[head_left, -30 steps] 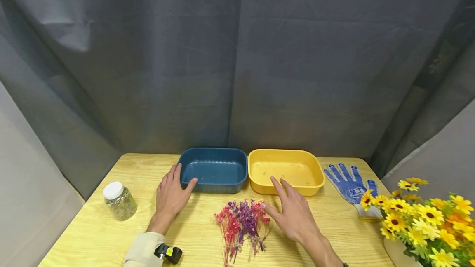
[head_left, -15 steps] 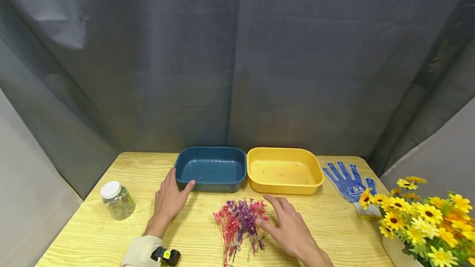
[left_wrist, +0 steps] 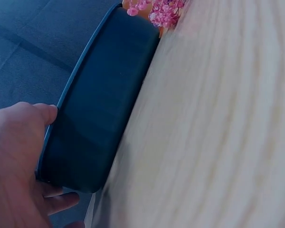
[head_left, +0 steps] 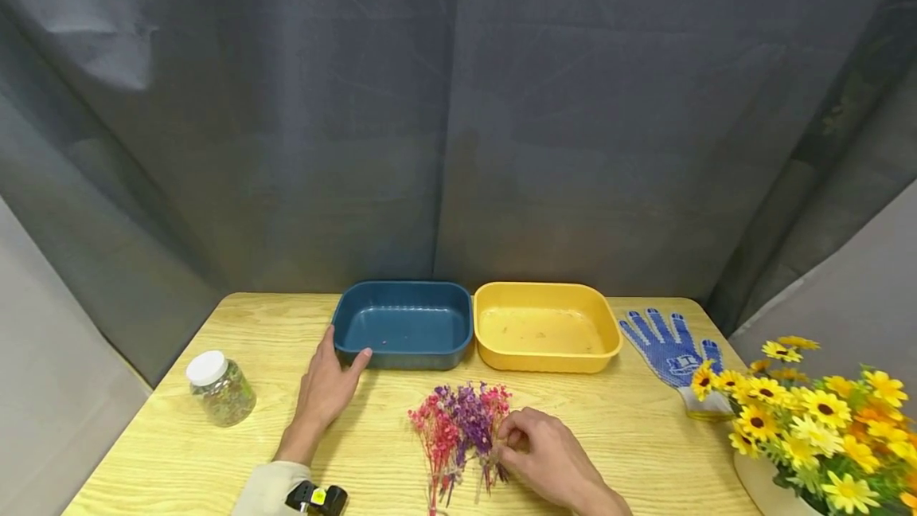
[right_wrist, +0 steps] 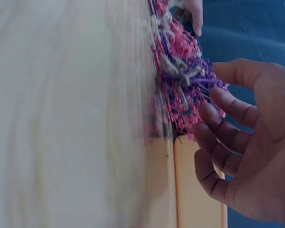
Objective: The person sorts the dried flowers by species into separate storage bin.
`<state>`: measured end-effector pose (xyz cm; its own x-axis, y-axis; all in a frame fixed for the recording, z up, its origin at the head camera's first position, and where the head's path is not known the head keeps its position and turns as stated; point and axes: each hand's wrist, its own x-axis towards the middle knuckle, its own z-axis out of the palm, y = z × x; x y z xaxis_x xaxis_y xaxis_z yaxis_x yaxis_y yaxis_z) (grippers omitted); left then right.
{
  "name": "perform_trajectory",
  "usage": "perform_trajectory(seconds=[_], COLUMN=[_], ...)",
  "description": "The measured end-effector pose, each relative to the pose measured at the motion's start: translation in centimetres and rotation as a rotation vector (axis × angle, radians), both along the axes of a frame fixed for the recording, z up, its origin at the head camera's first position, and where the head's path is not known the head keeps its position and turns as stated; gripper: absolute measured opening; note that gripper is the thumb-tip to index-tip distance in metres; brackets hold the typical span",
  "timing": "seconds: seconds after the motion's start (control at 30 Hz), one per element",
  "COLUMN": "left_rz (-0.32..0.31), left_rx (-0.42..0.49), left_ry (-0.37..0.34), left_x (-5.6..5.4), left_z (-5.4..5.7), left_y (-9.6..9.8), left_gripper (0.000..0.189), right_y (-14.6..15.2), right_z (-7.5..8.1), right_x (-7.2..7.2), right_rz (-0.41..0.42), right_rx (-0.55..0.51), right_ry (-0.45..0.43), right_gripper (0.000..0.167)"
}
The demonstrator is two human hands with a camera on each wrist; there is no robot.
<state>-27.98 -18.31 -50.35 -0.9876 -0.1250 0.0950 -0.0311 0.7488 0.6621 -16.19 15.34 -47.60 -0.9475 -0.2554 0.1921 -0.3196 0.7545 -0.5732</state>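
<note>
Small bunches of dried flowers (head_left: 469,416), pink and purple, lie on the table; string ties show on them in the right wrist view. My right hand (head_left: 542,452) is at their right side, fingers bent. In the right wrist view, its thumb and forefinger stand apart beside the purple blooms, with no clear grip on a stem. My left hand (head_left: 325,388) is at the near left corner of a dark blue tray (head_left: 415,360). Its thumb touches the rim in the left wrist view, and the other fingers extend along the tray's left end, partly hidden.
A yellow tray (head_left: 548,361) stands right beside the blue one. Further right lie a blue-and-white work glove (head_left: 669,353) and a pot of yellow flowers (head_left: 809,424). A white-lidded jar (head_left: 224,392) stands at left. Dark curtain (head_left: 444,118) hangs behind the table.
My right hand has come back from the yellow tray's front edge to the flowers, and its fingers have bent in. The left hand stays by the blue tray. The view has shifted slightly.
</note>
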Motion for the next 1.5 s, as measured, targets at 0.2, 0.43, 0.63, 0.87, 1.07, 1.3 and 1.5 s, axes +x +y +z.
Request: perform_trajectory(seconds=[0.2,0.43,0.63,0.87,1.07,1.3,1.5], left_rz=[-0.003,0.002,-0.002,-0.005,-0.006,-0.006,-0.009], left_rx=[0.027,0.034,0.040,0.041,0.040,0.037,0.040], left_ry=[-0.010,-0.014,-0.020,-0.018,-0.009,-0.003,-0.015], left_x=[0.1,0.3,0.3,0.3,0.3,0.2,0.2], left_z=[0.1,0.1,0.2,0.1,-0.1,-0.2,-0.2], left_y=[0.2,0.1,0.1,0.1,0.0,0.0,0.0], left_gripper=[0.094,0.092,0.093,0.092,0.092,0.091,0.090], right_y=[-0.4,-1.0,-1.2,-1.1,-0.9,-0.7,-0.5], right_z=[-0.2,-0.8,-1.3,-1.2,-0.6,-0.3,-0.2], right_x=[-0.3,-0.3,-0.3,-0.2,-0.3,-0.5,-0.6], right_rz=[0.003,-0.019,-0.023,-0.029,-0.077,-0.080,-0.107], right_rx=[-0.033,0.007,0.007,-0.068,-0.190,-0.353,-0.368], right_ry=[-0.139,-0.208,-0.158,-0.218,-0.362,-0.452,-0.473], right_gripper=[0.017,0.018,0.014,0.012,0.012,0.013,0.013])
